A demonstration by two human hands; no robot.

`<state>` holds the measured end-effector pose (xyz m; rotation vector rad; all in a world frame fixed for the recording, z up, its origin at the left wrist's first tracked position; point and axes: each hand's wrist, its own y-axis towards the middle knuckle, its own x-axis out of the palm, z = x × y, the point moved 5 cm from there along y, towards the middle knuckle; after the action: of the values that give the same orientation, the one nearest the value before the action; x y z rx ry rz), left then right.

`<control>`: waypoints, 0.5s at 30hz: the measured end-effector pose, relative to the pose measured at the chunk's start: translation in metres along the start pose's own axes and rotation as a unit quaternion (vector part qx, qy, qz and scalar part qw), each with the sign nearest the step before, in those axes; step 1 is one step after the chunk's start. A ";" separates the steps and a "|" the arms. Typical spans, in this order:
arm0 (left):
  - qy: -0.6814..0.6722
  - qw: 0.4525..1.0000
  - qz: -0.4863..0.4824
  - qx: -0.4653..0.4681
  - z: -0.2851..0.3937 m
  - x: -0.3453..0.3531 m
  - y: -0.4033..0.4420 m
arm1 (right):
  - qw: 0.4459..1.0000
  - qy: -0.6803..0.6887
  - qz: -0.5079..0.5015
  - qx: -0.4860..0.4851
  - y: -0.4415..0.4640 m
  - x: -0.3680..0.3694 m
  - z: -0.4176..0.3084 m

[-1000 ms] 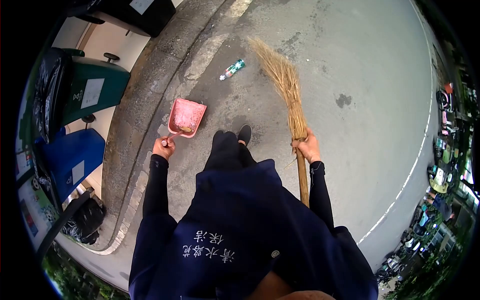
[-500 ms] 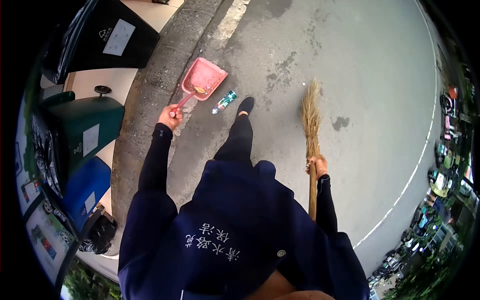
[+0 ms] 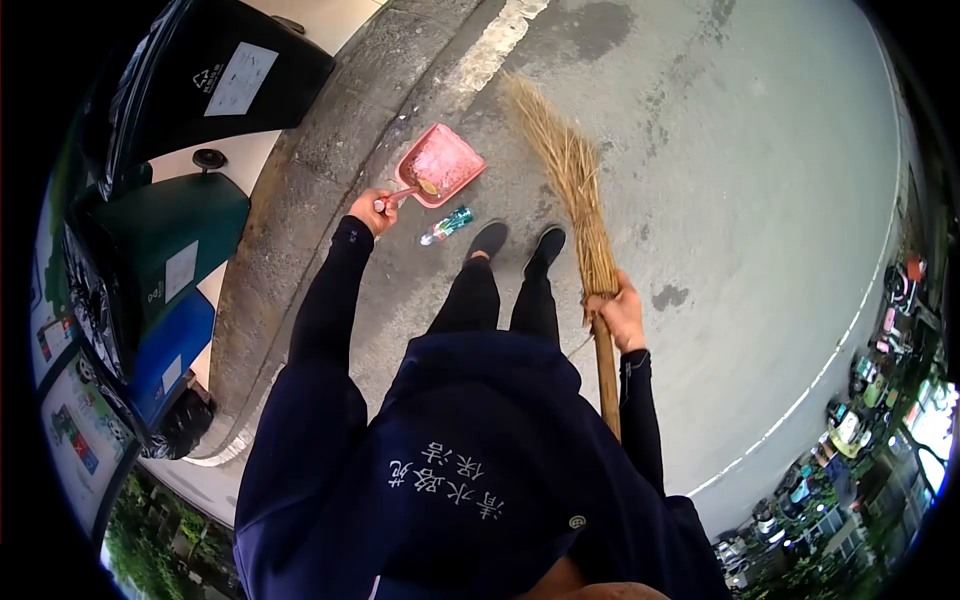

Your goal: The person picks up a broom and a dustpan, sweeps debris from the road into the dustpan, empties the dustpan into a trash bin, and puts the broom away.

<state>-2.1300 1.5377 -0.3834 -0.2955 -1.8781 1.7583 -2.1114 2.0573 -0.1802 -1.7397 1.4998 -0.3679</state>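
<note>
My left hand (image 3: pixel 375 211) is wrapped round the handle of a pink dustpan (image 3: pixel 445 160), whose pan faces up and holds a small yellowish piece. Just below the pan, a green and white bottle (image 3: pixel 447 226) lies on the pavement near my shoes. On the right, my right hand (image 3: pixel 619 311) grips a straw broom (image 3: pixel 578 185) where the bristles meet the wooden handle. The bristles point up and to the left, with their tips to the right of the dustpan.
Black (image 3: pixel 215 80), green (image 3: pixel 175 225) and blue (image 3: pixel 170 350) bins stand at the left beyond the stone kerb (image 3: pixel 300 190). A black bag (image 3: pixel 182 425) sits below them. Several parked scooters (image 3: pixel 848 428) line the far right.
The broom's bristles swung right, then back up and left. The dustpan has moved up and right in view. The bottle, beyond the pan one second ago, now appears below it, nearer my feet.
</note>
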 end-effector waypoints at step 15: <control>-0.155 0.986 0.035 0.051 -0.052 0.027 0.009 | 0.885 -0.415 -0.211 -0.024 0.080 -0.056 -0.117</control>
<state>-2.1269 1.5965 -0.3855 -0.0508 -1.9993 2.0360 -2.2600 2.0664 -0.1472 -1.8992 0.5159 0.2061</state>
